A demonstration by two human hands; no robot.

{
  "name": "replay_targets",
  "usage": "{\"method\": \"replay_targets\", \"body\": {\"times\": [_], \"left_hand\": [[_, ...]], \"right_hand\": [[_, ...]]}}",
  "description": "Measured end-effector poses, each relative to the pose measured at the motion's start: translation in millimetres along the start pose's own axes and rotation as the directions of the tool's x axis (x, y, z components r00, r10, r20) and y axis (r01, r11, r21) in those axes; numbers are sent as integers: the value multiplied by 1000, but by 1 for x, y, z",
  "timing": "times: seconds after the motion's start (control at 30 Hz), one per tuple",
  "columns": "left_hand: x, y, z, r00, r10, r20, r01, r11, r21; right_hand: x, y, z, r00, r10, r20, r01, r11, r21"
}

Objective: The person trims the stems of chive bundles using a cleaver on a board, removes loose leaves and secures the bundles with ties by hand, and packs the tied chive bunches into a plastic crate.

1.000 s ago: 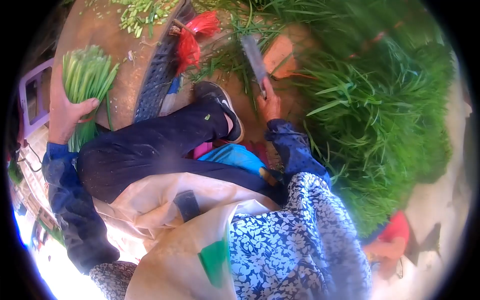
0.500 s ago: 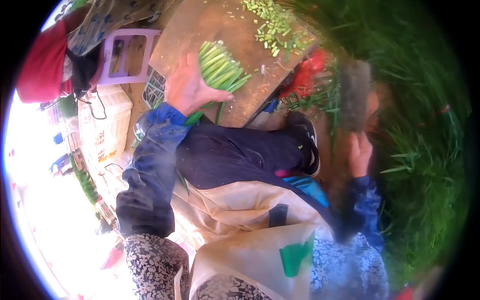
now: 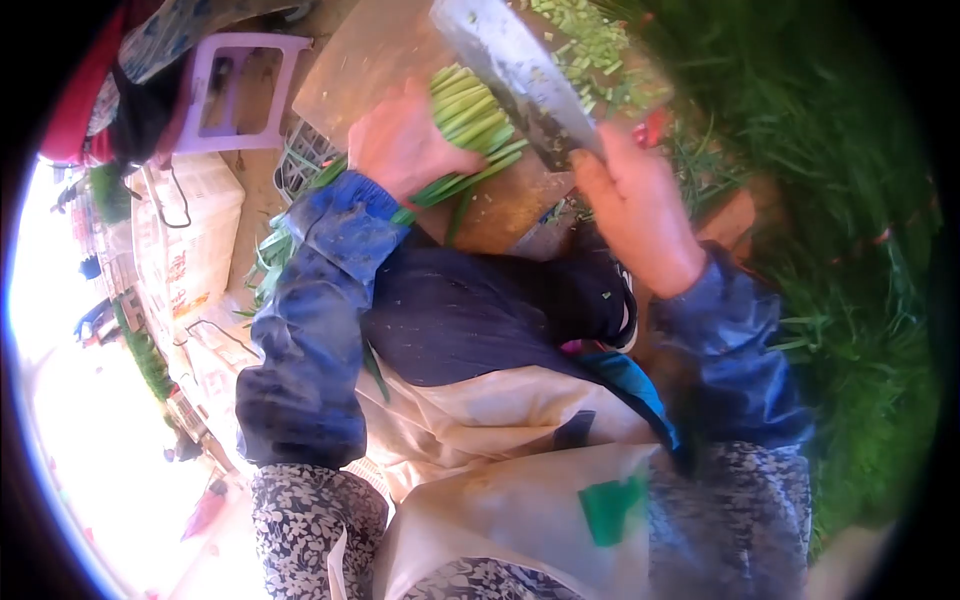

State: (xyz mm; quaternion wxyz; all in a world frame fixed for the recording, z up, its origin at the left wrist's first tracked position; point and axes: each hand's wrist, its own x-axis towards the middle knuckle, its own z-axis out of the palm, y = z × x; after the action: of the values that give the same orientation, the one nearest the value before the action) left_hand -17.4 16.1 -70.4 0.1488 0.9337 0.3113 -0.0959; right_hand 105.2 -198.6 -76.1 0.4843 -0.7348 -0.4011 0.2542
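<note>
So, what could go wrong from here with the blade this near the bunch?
The cleaver in the right hand is close to the left hand, thumb extended, so a slip might cut it. Some green stalks splay out sideways and could shift under the blade.

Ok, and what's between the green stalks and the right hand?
In the head view, the cleaver lies between them: the right hand holds it, its broad blade beside the cut ends of the green stalks, over the board.

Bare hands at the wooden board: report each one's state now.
Left hand: closed around green stalks.
Right hand: closed on the broad metal cleaver.
</note>
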Motion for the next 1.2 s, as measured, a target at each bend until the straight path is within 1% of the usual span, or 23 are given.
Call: {"method": "replay_targets", "body": {"times": [0.07,0.13,0.2,0.3,0.37,0.47,0.53,0.6,0.67,0.7,0.73,0.77,0.8,0.83,0.87,0.9,0.93,1.0,1.03,1.07,1.13,1.17,1.2], "left_hand": [[-1,2,-2,1000,-16,20,16,999,-32],[-2,8,-8,998,-38,57,36,998,47],[-3,9,-6,999,-31,31,29,998,58],[-5,5,-4,1000,-4,-8,5,997,78],[-5,5,-2,1000,23,-19,-21,997,67],[0,8,-11,999,-42,8,41,994,101],[2,3,-10,995,-16,95,11,998,56],[-1,-7,0,997,-25,66,24,999,21],[6,-5,1,999,16,-30,-16,1000,2],[2,-3,2,987,38,-154,-32,999,43],[4,2,2,987,48,-151,-45,999,29],[5,3,2,999,34,-38,-33,999,27],[6,-1,-4,998,-2,65,0,999,35],[6,-4,-2,997,15,70,-20,998,66],[6,-10,7,996,-9,94,3,998,63],[7,-6,10,998,-25,55,17,992,126],[7,-3,5,993,-60,100,45,989,144],[3,10,-16,973,-130,189,94,978,188],[8,-13,7,999,16,46,-16,1000,7],[18,-33,19,981,144,-126,-162,977,-140],[-8,-49,26,881,275,-384,-270,960,66],[-4,-55,29,960,163,-226,-189,977,-100],[-9,-54,19,996,65,-56,-77,966,-247]], "right_hand": [[4,-7,-4,1000,3,-4,-3,1000,1],[9,-11,-5,998,-35,53,39,996,-80],[13,-10,-2,993,-51,102,64,990,-125],[19,-10,0,991,30,131,-7,986,-167],[26,-4,0,982,-96,164,129,970,-204],[47,-16,13,973,55,224,12,958,-287],[57,-26,7,959,55,280,46,938,-344],[59,-31,9,935,196,297,-81,930,-359],[67,0,36,973,50,227,73,860,-505],[73,-3,36,969,45,242,86,860,-503],[71,-8,31,965,48,256,89,862,-499],[63,-10,20,963,65,261,79,858,-507],[61,-7,8,927,67,368,151,832,-533],[60,-7,11,873,70,483,233,810,-539],[53,-7,21,923,183,338,-11,891,-453],[49,-4,33,947,191,260,-28,851,-524],[50,-6,46,970,175,168,-43,806,-590],[42,1,54,989,138,49,-86,818,-569],[42,28,63,987,106,121,-4,766,-642],[58,35,63,979,70,190,86,705,-704],[46,-12,42,984,148,102,-49,765,-642],[52,1,46,985,137,105,-34,748,-663],[54,5,44,988,116,106,-13,731,-682]]}}
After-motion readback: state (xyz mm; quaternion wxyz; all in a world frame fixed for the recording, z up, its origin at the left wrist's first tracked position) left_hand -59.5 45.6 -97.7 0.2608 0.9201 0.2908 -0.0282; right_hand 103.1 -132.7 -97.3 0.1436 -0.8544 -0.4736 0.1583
